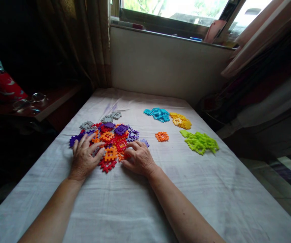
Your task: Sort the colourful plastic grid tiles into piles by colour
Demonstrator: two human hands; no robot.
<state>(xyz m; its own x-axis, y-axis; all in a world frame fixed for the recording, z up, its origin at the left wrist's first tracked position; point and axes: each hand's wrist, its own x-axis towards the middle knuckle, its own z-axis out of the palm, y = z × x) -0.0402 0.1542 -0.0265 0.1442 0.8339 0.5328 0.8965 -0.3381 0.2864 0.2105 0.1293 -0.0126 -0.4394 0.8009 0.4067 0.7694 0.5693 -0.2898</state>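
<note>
A mixed heap of square, notched plastic interlocking tiles in red [108, 165], orange [110, 154], purple [121, 129] and grey [86, 126] lies on the cloth-covered surface. Over the heap's left side rests my left hand [84, 157], its fingers spread and touching the tiles. My right hand [139, 158] is at the right edge of the heap, fingers curled, thumb and forefinger at an orange tile [120, 156]. The fingers partly cover that tile. A pale violet tile [144, 143] shows just behind the right hand.
Apart from the heap lie blue tiles [157, 114], yellow tiles [180, 120], lime green tiles [201, 143] and a small orange group [162, 136]. Eyeglasses [31, 101] rest on a dark side table [56, 101] at left. A wall [160, 64] and window close off the far side.
</note>
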